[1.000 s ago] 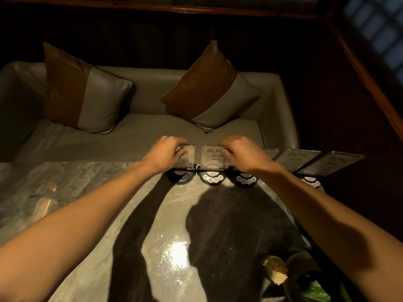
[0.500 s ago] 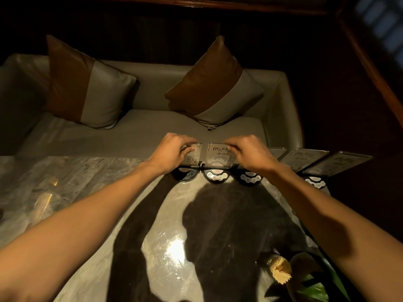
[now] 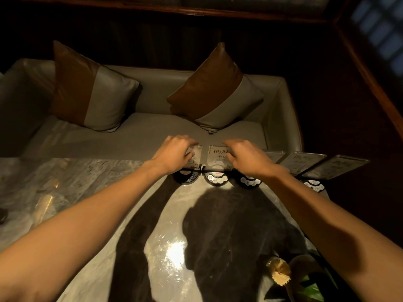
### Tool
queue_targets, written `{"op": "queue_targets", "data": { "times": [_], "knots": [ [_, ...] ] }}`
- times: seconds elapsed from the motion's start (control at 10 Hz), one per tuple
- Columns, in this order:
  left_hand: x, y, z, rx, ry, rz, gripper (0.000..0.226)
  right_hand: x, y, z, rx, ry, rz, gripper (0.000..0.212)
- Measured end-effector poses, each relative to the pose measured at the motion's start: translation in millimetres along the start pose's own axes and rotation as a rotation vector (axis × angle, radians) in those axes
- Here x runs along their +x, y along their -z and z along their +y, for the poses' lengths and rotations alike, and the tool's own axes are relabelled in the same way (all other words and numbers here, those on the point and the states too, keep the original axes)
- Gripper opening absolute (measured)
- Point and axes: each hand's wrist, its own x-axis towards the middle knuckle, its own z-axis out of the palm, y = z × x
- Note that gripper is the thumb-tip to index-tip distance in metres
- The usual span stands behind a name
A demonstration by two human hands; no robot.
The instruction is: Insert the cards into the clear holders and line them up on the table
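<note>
Several clear card holders on round black bases stand in a row along the far edge of the marble table [image 3: 91, 188]. My left hand [image 3: 174, 154] grips the leftmost holder [image 3: 195, 158], which has a card inside. Just to its right, my right hand [image 3: 244, 158] pinches the top right of the second holder [image 3: 214, 159], whose card shows printed characters. A third holder [image 3: 273, 154] is mostly hidden behind my right wrist. Two more holders [image 3: 302, 162] [image 3: 340, 166] lean back at the right end.
A grey sofa [image 3: 139, 129] with two brown-and-grey cushions [image 3: 91, 88] [image 3: 216, 92] runs right behind the table's far edge. A small plant with a dried flower [image 3: 281, 272] sits at the near right. Dark wooden walls surround the spot.
Both hands stay on the same two holders with only small shifts of the fingers. The view has tilted a little.
</note>
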Motion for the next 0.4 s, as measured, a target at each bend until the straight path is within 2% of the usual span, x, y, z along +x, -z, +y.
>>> {"op": "queue_targets", "data": {
  "times": [0.1,0.2,0.4],
  "knots": [
    [-3,3,7,0.088,0.039,-0.026,0.054,-4,1,-15,-0.108,0.038,0.090,0.047],
    [-12,8,18,0.099,0.065,-0.030,0.064,-9,4,-30,-0.158,0.040,0.080,0.055],
    [-38,49,35,0.110,0.140,-0.154,0.078,-29,23,-66,-0.180,-0.024,-0.081,0.057]
  ]
}}
